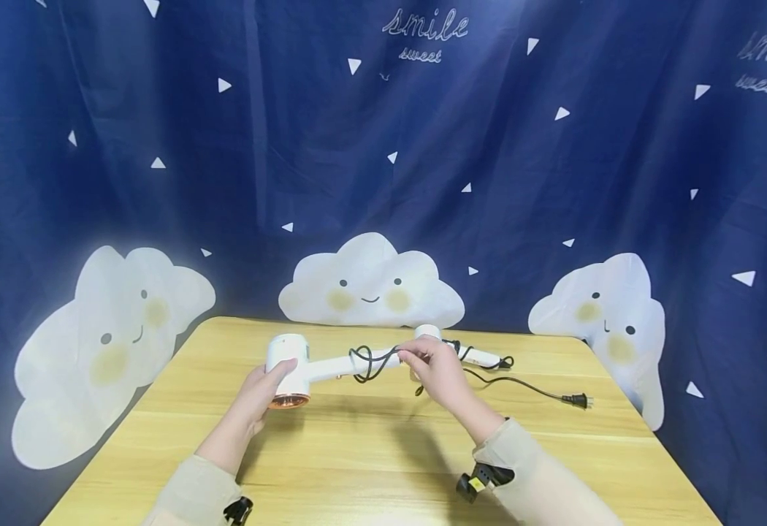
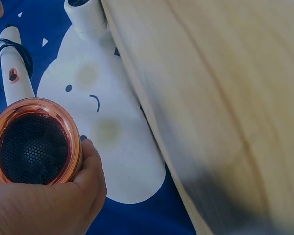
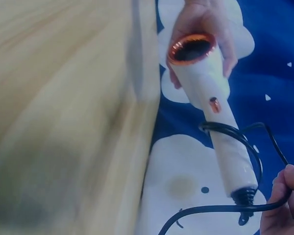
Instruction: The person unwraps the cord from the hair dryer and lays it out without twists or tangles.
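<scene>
A white hair dryer (image 1: 288,358) with a copper-coloured ring is held above the table, its handle pointing right. My left hand (image 1: 258,391) grips the dryer's head; in the left wrist view the ring and dark mesh (image 2: 34,147) face the camera. Loops of black cord (image 1: 365,363) go loosely around the handle. Near the handle's end, my right hand (image 1: 441,371) pinches the cord, as the right wrist view shows with the fingers (image 3: 279,200) on it. A small copper button (image 3: 215,105) sits on the handle.
A second white hair dryer (image 1: 485,357), cord wound on its handle, lies on the wooden table (image 1: 357,467) behind my right hand, partly hidden. A black plug (image 1: 575,400) on a cord lies to the right. Behind hangs a blue curtain (image 1: 331,146) with clouds.
</scene>
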The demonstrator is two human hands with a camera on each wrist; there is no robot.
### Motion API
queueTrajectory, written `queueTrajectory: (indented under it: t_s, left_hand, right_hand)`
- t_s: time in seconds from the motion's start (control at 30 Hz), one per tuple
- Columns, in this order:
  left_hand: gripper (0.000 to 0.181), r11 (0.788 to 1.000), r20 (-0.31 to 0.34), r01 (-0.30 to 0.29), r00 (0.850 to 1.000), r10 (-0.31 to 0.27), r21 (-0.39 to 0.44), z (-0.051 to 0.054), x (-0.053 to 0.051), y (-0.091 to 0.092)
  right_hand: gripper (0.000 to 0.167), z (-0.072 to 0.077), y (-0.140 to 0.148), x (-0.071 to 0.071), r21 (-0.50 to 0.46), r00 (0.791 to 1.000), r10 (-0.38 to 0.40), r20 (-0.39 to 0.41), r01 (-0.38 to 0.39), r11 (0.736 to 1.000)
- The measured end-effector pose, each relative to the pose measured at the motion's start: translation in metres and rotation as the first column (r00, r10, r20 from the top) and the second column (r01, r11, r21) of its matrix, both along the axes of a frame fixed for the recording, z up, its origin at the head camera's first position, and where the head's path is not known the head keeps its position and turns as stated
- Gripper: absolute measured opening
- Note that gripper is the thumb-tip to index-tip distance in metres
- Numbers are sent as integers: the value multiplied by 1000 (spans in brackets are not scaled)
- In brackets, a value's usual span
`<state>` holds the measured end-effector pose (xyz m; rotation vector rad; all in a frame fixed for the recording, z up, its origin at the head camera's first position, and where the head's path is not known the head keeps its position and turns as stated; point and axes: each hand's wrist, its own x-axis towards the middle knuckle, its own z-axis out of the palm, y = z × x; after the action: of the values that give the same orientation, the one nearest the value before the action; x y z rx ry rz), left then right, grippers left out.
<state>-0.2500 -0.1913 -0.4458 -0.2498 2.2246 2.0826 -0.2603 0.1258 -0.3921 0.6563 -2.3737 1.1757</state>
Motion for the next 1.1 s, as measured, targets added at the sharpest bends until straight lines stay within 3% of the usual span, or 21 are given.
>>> queueTrajectory:
  t_s: [0.5,0.8,1.1]
  left_hand:
    - [61,1000,-14,16,1000,-17,-6,2,1,-2]
    - [61,998,-18,56,998,-56,-22,3,0,-6]
    - [59,995,-34,89,996,-87,50,6,3,-7]
  right_hand:
    - [14,18,9,-26,-42,989,-50,139,56,998]
    - [21,7,13,-48,-75,961,-51,272,74,994]
    - [16,-14,7,-59,-157,941,-14,338,70,985]
